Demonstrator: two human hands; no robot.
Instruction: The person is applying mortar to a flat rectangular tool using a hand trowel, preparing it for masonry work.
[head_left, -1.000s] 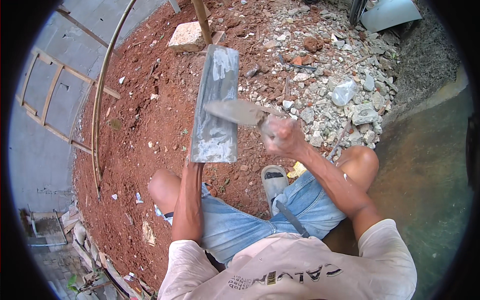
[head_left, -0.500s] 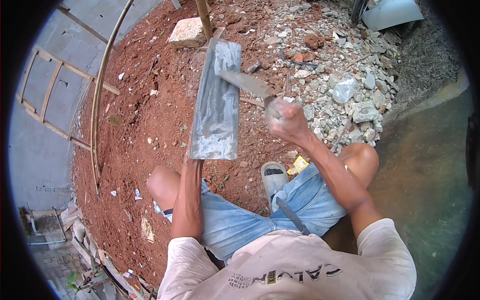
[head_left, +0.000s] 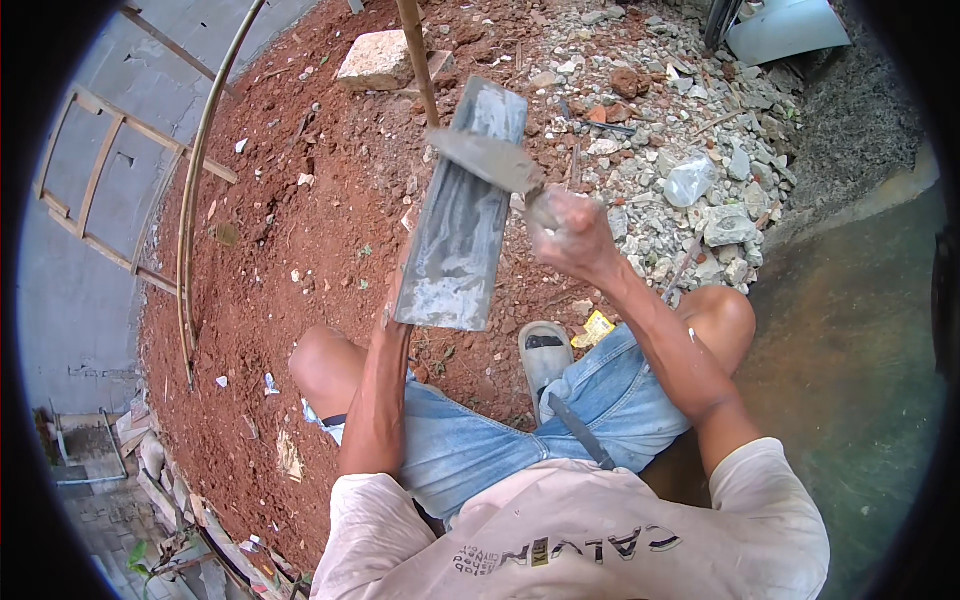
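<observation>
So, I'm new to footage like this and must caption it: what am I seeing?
No machine here, just a person filmed looking down by a fisheye camera on their own head; it bends straight edges. The right hand holds a trowel, its blade crossing over a grey-smeared plastering float. The left forearm reaches up to that float, which hides the left hand, probably holding it from beneath. On the red soil lie a stone block and pale rubble, with a clear plastic bag.

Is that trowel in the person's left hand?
No: the right hand grips the trowel, whose blade crosses over the long grey plastering float in this view.
</observation>
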